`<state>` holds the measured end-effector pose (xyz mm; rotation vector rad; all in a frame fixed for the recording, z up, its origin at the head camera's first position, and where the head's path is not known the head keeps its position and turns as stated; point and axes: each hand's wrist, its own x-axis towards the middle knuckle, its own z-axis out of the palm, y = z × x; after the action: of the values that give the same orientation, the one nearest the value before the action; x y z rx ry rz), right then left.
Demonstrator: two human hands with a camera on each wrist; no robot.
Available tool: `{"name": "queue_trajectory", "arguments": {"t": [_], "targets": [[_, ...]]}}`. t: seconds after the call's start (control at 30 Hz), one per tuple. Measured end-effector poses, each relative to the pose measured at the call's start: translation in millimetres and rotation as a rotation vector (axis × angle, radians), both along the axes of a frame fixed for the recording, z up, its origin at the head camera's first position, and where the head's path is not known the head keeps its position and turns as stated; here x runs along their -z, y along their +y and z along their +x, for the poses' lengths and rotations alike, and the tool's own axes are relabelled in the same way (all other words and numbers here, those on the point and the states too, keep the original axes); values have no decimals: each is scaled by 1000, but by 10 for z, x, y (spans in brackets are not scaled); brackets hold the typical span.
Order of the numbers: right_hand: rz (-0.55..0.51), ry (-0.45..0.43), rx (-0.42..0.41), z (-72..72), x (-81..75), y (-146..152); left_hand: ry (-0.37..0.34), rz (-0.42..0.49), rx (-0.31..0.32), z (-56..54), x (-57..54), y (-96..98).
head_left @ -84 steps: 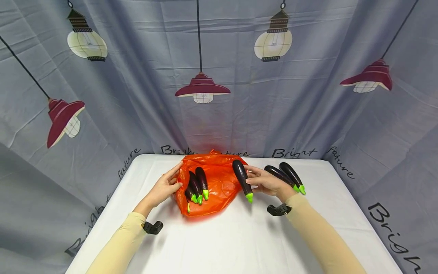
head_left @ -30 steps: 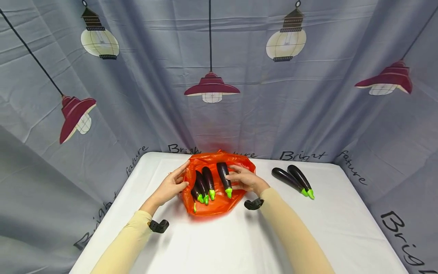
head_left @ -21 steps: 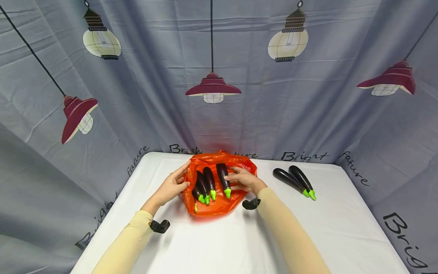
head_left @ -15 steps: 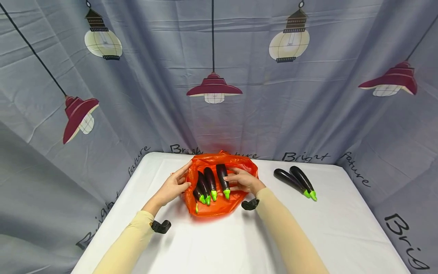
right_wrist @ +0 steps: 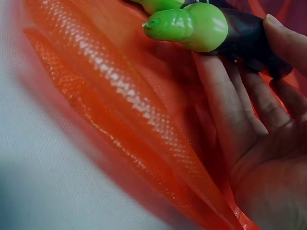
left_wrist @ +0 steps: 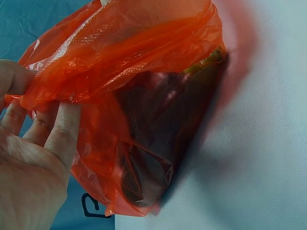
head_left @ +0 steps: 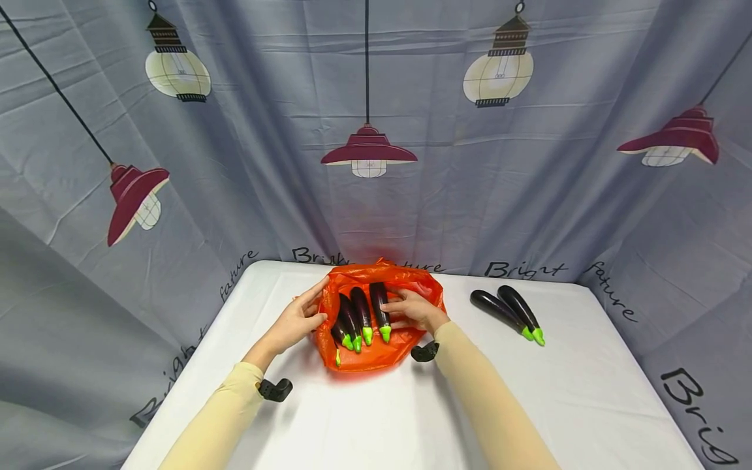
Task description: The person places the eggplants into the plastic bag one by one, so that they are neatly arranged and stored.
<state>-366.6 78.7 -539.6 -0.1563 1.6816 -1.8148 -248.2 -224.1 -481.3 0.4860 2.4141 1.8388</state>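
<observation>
An orange-red plastic bag (head_left: 370, 360) lies with its mouth towards me. My left hand (head_left: 294, 324) holds the left edge of its mouth; in the left wrist view, the thumb and fingers pinch the bag film (left_wrist: 120, 52). Inside the bag, my right hand (head_left: 416, 310) grips a dark eggplant (head_left: 378, 303) with a green stem end. In the right wrist view, the thumb lies on one side of that eggplant (right_wrist: 240, 36) and the fingers under it. Several other eggplants (head_left: 361, 307) lie in the bag to its left, their green ends towards me.
Two more eggplants, one (head_left: 493, 308) partly beside the other (head_left: 517, 303), lie on the white table (head_left: 364, 424) to the right of the bag. A grey curtain (head_left: 411, 209) printed with lamps stands behind the table.
My right hand has brought the eggplant leftward from the bag's right edge into it, then slightly closer to the others. My left hand keeps its hold on the bag. The head view has shifted slightly.
</observation>
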Motion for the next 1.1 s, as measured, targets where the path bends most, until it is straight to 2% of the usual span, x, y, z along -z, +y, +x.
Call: {"name": "queue_trajectory", "arguments": {"t": [0.37, 1.1], "targets": [[44, 19, 30, 41, 32, -69, 1, -1, 1, 9, 2, -4], [139, 64, 76, 86, -11, -135, -13, 7, 12, 23, -3, 24]]}}
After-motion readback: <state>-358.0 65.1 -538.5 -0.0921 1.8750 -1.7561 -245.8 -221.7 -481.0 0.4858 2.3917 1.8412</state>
